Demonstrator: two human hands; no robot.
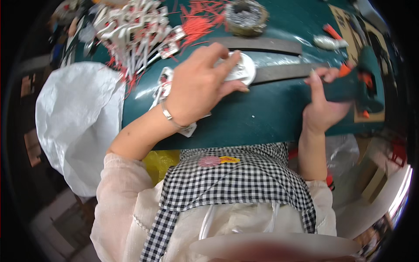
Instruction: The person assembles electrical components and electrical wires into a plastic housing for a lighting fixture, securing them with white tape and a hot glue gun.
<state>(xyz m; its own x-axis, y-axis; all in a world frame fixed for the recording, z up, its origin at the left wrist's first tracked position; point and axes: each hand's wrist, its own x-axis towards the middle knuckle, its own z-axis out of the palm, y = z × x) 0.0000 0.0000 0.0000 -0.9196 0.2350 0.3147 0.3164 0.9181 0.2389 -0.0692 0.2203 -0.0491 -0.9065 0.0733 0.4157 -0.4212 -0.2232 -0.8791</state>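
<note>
My left hand [198, 85] reaches over the table with its fingers and thumb closed around a white round plastic part [247, 69]. The part rests against the left end of a dark flat metal bar [283, 73]. A second dark bar [262, 45] lies just beyond, roughly alongside it. On the right, my right hand [325, 105] is wrapped around the handle of a green power tool [370, 83] with orange parts, which looks like a cordless drill. The tool is smeared by motion, and its tip cannot be made out.
White plastic pieces with red wires [133, 32] are heaped at the back left, beside loose red sticks or wires [198, 24]. A tape roll [245, 17] stands at the back. Pliers-like tool with orange [331, 38] lies at right. A white bag [80, 126] hangs at left.
</note>
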